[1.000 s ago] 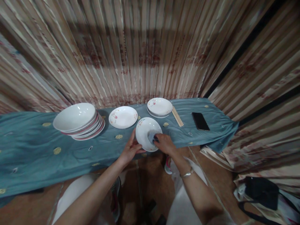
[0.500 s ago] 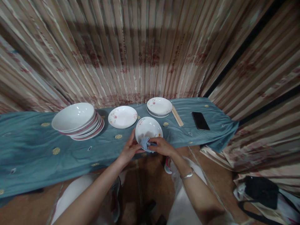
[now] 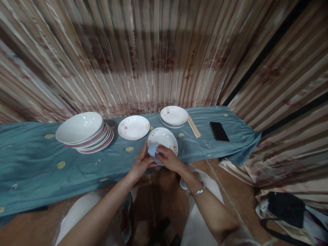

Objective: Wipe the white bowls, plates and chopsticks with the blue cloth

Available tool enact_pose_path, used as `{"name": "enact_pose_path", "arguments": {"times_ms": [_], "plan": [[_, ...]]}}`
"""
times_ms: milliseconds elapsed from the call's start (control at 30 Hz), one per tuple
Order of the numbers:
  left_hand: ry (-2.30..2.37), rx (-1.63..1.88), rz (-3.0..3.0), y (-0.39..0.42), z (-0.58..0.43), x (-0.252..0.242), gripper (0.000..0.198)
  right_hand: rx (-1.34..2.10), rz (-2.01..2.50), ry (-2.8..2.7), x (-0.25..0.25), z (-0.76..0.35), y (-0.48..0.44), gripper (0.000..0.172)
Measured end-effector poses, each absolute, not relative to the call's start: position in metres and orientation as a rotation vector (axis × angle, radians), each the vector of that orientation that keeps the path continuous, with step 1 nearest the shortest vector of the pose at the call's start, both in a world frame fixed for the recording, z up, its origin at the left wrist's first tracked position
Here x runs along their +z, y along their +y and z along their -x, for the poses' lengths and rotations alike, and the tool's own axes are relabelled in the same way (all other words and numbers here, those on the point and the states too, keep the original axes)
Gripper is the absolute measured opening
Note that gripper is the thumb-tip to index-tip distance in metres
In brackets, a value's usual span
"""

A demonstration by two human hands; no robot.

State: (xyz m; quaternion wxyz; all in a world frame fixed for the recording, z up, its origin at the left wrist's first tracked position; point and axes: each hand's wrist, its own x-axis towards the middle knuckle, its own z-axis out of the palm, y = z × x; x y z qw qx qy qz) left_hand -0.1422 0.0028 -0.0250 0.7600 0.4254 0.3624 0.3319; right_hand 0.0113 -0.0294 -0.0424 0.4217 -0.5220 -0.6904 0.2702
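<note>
My left hand point(image 3: 140, 164) grips the left rim of a white flowered plate point(image 3: 165, 138), held tilted over the near edge of the table. With my right hand point(image 3: 167, 158) I press a small blue cloth point(image 3: 153, 149) against the plate's lower left part. The fingers of that hand are curled over the cloth. A metal bracelet sits on my right wrist.
A blue cloth-covered table point(image 3: 38, 164) carries a stack of large bowls point(image 3: 83, 131) at the left, a single flowered plate point(image 3: 134, 127), a small stack of plates point(image 3: 174, 116), chopsticks point(image 3: 194, 126) and a black phone point(image 3: 219, 132). Striped curtains hang behind. A black bag point(image 3: 285, 208) lies on the floor at the right.
My right hand has slid the cloth from the plate's middle down to its lower edge and then to the lower left. The left hand has kept its hold on the rim.
</note>
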Motion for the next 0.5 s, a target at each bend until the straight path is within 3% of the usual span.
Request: {"name": "enact_pose_path", "arguments": {"times_ms": [267, 500], "plan": [[0.750, 0.712, -0.946, 0.003, 0.142, -0.030, 0.101, 0.277, 1.522, -1.885, -0.046, -0.014, -0.021, 0.027], [0.744, 0.713, -0.926, 0.004, 0.143, -0.032, 0.100, 0.201, 1.829, -1.885, -0.041, -0.021, -0.023, 0.034]]}}
